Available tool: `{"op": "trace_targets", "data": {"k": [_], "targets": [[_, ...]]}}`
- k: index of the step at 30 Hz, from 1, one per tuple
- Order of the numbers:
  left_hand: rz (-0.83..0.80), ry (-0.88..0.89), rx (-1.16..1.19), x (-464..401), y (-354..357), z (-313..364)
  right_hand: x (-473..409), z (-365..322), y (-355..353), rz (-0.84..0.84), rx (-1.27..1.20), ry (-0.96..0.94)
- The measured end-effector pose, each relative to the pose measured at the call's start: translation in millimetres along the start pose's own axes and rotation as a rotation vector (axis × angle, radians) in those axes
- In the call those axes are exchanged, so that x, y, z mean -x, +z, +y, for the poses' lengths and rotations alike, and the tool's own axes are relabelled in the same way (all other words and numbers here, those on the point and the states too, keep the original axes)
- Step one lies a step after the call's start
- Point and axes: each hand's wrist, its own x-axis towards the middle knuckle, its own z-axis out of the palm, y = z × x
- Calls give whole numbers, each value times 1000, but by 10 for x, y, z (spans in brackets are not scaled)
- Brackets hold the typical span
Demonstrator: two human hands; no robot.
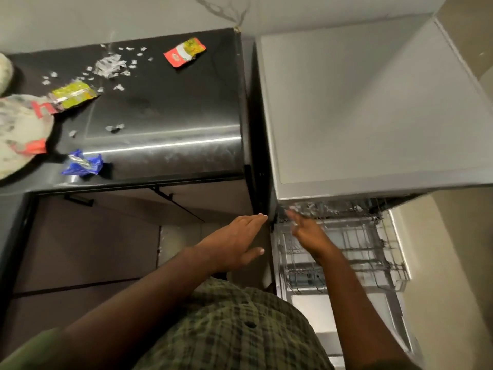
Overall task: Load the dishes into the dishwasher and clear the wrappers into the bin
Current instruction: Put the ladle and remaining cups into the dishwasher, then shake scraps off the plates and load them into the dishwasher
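The grey dishwasher (373,108) stands at the right with its door down and a wire rack (354,247) pulled out. My right hand (306,231) is blurred over the rack's left front corner, fingers spread, holding nothing I can see. My left hand (237,239) lies flat and open against the dishwasher's left side, empty. On the black counter (170,124) lie a red and green wrapper (184,51), a yellow-green wrapper (74,94), a blue wrapper (83,163) and several foil scraps (109,66). A dirty white plate (21,134) sits at the left edge.
Below the counter is an open space with a tiled floor (106,249). A pale round object (4,73) shows at the far left edge. A wall runs to the right of the dishwasher. No bin is in view.
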Motion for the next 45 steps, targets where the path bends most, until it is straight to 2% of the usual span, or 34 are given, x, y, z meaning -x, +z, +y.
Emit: {"op": "trace_targets", "data": {"k": [7, 14, 18, 22, 25, 32, 35, 37, 39, 42, 45], "targets": [[201, -120, 91, 207, -240, -619, 218, -754, 618, -334, 125, -163], [593, -268, 202, 798, -586, -1624, 58, -2039, 1473, -274, 458, -601], [717, -386, 208, 1196, -725, -2157, -187, -2622, 2039, -232, 656, -702], [770, -468, 166, 1497, -802, -2648, -442, -3070, 2629, -209, 852, -717], [748, -503, 165, 1605, -841, -2891, -565, -3280, 2952, -185, 955, -682], [716, -543, 174, 1742, -967, -3221, -685, -3466, 3371, -203, 1140, -541], [884, -570, 270, 1764, -956, -3300, -696, -3552, 3459, -201, 1197, -504], [1064, -648, 349, 1765, -964, -3351, -720, -3608, 3492, -209, 1236, -483], [1174, -738, 439, 1744, -1012, -3427, -749, -3646, 3498, -209, 1259, -461], [1077, -789, 641, 1661, -1158, -3577, -768, -3677, 3502, -182, 1261, -444], [955, -647, 790, 1485, -1347, -3653, -759, -3698, 3500, -178, 1257, -440]]}}
